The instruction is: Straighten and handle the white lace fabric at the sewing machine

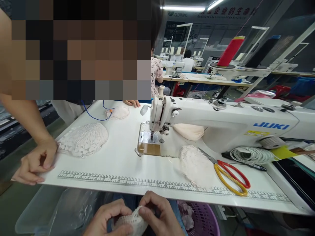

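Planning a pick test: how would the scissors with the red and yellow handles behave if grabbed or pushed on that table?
The scissors look rigid, probably metal-bladed, so no flopping. They lie flat on the smooth white table, so a push likely slides them. The blade tips rest on a lace piece, which might drag along.

White lace cup pieces: four — one between the hands (130, 221), one large (83, 140) beside a co-worker's hand (34, 164), one far beyond (119, 112), one ahead to the right (195, 165). Red-and-yellow-handled scissors (231, 175): one. White Juki sewing machine (221, 121): one. Coiled white cord (251, 155): one. Purple plastic basket (204, 219): one.
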Available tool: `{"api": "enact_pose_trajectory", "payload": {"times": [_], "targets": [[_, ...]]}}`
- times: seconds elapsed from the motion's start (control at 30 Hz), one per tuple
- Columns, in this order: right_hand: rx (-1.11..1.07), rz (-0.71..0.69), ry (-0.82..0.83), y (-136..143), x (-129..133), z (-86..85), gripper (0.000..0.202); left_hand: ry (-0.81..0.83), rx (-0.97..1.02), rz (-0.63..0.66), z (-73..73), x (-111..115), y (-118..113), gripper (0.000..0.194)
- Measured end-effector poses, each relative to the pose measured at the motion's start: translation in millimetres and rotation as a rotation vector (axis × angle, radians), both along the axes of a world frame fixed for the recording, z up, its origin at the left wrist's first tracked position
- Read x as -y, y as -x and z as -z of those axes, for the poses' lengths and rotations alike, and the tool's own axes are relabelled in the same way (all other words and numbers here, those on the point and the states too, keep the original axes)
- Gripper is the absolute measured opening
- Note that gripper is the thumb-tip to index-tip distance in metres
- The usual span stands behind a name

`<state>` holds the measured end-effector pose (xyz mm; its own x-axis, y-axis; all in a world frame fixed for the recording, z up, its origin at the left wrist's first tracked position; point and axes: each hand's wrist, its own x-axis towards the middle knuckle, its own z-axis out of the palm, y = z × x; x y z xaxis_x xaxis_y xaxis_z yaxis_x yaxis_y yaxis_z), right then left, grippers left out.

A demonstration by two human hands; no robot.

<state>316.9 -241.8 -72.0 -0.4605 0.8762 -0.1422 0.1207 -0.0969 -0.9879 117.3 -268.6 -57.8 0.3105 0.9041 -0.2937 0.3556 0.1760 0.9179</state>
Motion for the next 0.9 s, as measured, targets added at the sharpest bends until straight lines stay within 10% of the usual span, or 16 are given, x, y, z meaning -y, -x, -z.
{"api": "enact_pose_trajectory", "payload": {"times": [0.4, 0.9], "targets": [[-0.115, -0.007, 0.022, -3.4, 0.3, 0.1, 0.034, -0.144, -0.100, -0.145, -7.6, 7.1, -9.9, 0.035], [0.155, 0.038, -0.170, -2.5, 7.3, -0.1, 0.031, 0.080, -0.002, -0.152, -12.9, 0.0, -14.5, 0.031]]}}
